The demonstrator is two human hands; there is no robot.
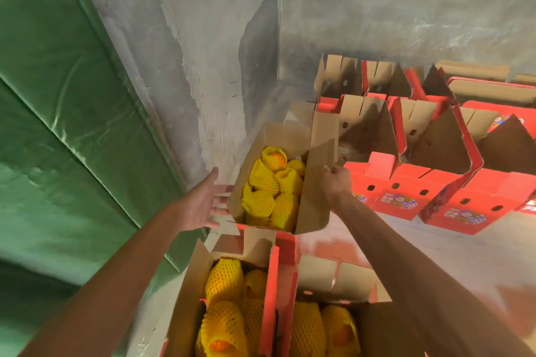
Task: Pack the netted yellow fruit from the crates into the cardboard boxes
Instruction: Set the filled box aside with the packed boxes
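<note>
Yellow mesh-netted fruit (271,191), red printed cardboard boxes (406,191), green tarp (58,95), grey wall (377,9)

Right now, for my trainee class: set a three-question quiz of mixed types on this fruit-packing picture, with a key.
1. True or false: the right hand pinches a flap of the filled box.
2. The left hand is: A) gripping a fruit, B) open beside the box's left wall, C) out of view.
3. Fill in: the netted fruit in that box are wrapped in ____ foam net.

Key: 1 true. 2 B. 3 yellow.
</note>
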